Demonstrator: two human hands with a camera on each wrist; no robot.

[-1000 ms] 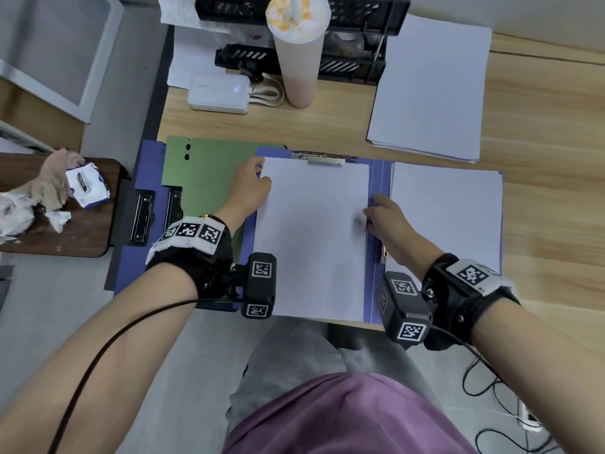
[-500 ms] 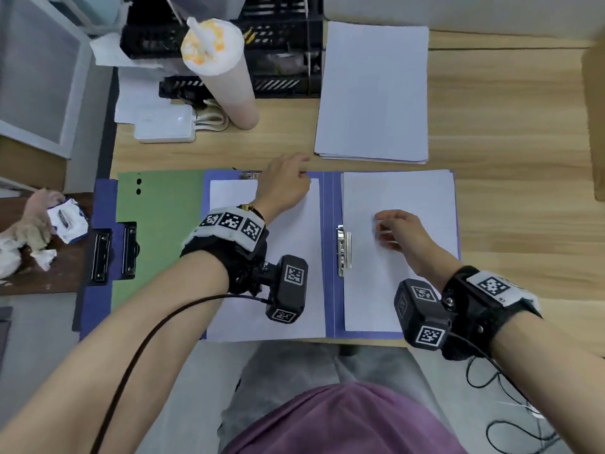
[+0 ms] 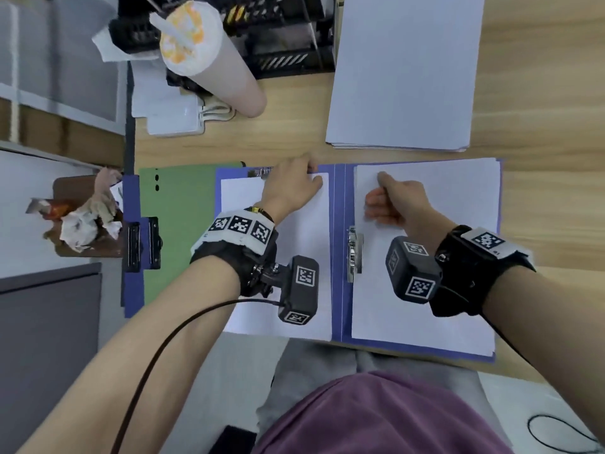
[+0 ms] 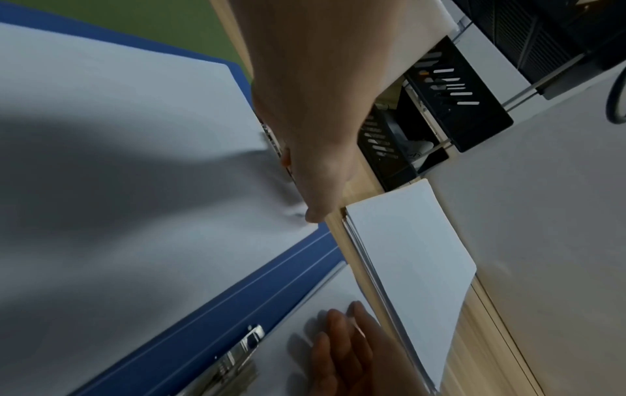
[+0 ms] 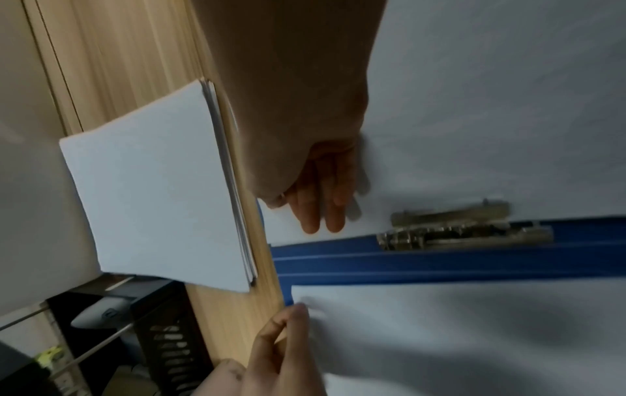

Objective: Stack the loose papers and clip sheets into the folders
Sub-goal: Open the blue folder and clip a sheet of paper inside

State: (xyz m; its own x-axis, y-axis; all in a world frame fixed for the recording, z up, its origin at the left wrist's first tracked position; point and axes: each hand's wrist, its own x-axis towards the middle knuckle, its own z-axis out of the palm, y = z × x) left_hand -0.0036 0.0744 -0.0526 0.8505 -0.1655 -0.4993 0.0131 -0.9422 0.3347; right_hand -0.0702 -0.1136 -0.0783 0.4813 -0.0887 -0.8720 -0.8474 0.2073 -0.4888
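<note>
A blue folder (image 3: pixel 339 257) lies open on the desk with a white sheet (image 3: pixel 242 204) on its left half and another (image 3: pixel 458 224) on its right half. My left hand (image 3: pixel 294 181) is at the left sheet's top right corner, next to the top clip (image 3: pixel 262 172). Its thumb (image 4: pixel 315 214) presses the wrinkled paper and its fingers curl over the folder's top edge. My right hand (image 3: pixel 389 198) rests on the right sheet near its top left corner, fingers (image 5: pixel 321 203) flat on the paper, above the metal side clip (image 3: pixel 355 253). A stack of loose papers (image 3: pixel 402 77) lies behind the folder.
A green folder (image 3: pixel 180 224) lies on another blue folder with black clips (image 3: pixel 142 244) at the left. A tall drink cup (image 3: pixel 209 57), a white power bank (image 3: pixel 176 119) and black desk trays (image 3: pixel 278 27) stand at the back. Crumpled tissues (image 3: pixel 82 221) sit on a brown stool.
My left hand moved from the left sheet's top left corner to its top right corner. My right hand left the folder's spine and moved up the right sheet toward its top left corner.
</note>
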